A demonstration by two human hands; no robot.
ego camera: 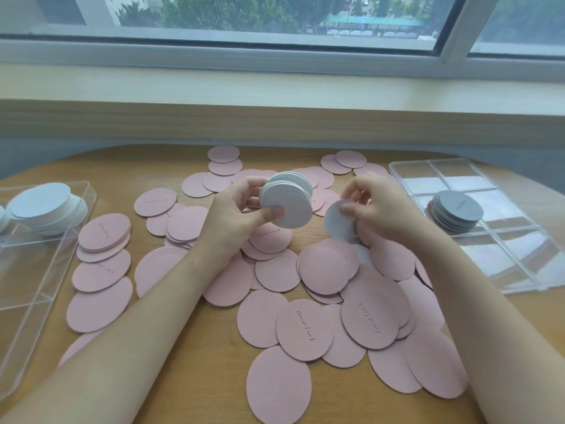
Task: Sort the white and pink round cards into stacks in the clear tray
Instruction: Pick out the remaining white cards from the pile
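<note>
My left hand [237,209] grips a thick stack of white round cards [289,201] above the middle of the table, thumb across its front face. Just to its right, my right hand [377,206] pinches a single white card [336,223] by its upper edge. Several pink round cards [324,273] lie scattered and overlapping over the wooden table below both hands, some printed "Good luck". A clear tray [36,270] at the left holds a stack of white cards [46,206] in its far compartment.
A clear divided lid or tray [516,258] lies at the right with a grey card stack [457,211] on it. The window sill and wall [275,117] run behind the rounded table [195,356]. Pink piles sit next to the left tray.
</note>
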